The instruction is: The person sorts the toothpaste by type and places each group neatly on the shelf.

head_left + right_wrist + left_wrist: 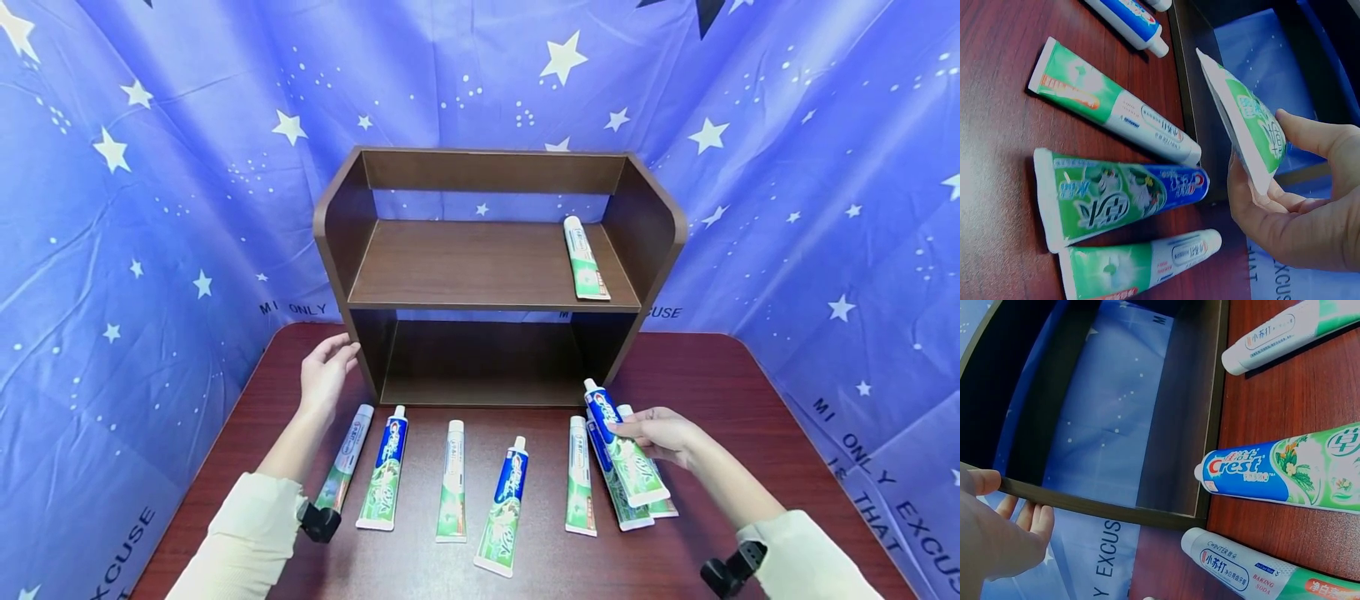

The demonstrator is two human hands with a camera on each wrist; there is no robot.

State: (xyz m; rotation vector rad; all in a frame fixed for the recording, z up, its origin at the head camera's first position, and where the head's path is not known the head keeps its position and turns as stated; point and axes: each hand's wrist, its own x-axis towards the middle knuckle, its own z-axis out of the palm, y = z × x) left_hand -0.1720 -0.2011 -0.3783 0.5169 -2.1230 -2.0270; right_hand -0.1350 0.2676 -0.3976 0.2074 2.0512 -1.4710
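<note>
My right hand [666, 435] pinches a blue and green Crest toothpaste tube [628, 454] between thumb and fingers, cap pointing toward the shelf. The right wrist view shows this tube [1247, 119] lifted off the table, seen from its flat end. Beneath it lie another Crest tube [1116, 197] and a white and green tube [1135, 265]. My left hand [327, 375] holds the left side panel of a brown two-tier shelf [480, 308]; in the left wrist view, thumb and fingers [1038, 519] lie on either side of its edge. One white and green tube [587, 258] rests on the upper tier, at the right.
Several more toothpaste tubes lie in a row before the shelf, including a Crest tube [384, 468], a white and green tube [452, 483] and another Crest tube [504, 507]. A blue starry curtain [480, 75] surrounds the dark red table [697, 375] at the back and sides.
</note>
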